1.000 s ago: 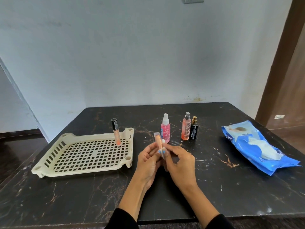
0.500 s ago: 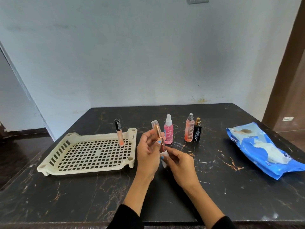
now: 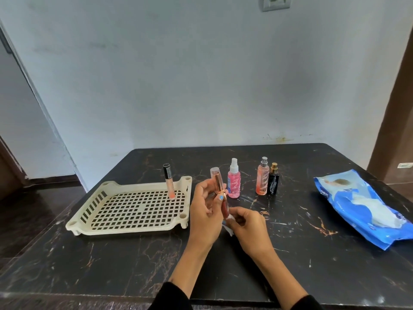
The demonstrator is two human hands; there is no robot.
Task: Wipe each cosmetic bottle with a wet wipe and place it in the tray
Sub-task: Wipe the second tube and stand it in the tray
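**Desk inventory: one tube in the tray, one in hand, three bottles waiting**

1. Desk (image 3: 290, 253): black marble-patterned top with tan veins; carries every item below.

2. Tray (image 3: 89, 211): cream plastic, lattice floor, slotted left wall, on the desk's left half. Contents: one lip-gloss tube (image 3: 169, 182) with a black cap and peach lower part, standing upright at the far right corner of the floor.

3. Wipes pack (image 3: 348, 198): blue soft pouch lying flat near the desk's right edge, well apart from the bottles. A pale patch shows on its top; whether that is an exposed wipe cannot be told.

4. Left hand (image 3: 206, 211): raised above the desk just right of the tray, fingers and thumb curled round the rose-gold lipstick tube (image 3: 220, 191), which is held near upright, clear cap uppermost, dark red lower section.

5. Right hand (image 3: 248, 229): fingers bent, pinching a small white wet wipe (image 3: 228, 229) against the tube's lower end.

6. Pink spray bottle (image 3: 234, 182): upright on the desk, white nozzle, just behind the held tube.

7. Peach spray bottle (image 3: 262, 177): upright, silver top, right of the pink one.

8. Black perfume bottle (image 3: 273, 183): upright, gold top, just beside the peach bottle.
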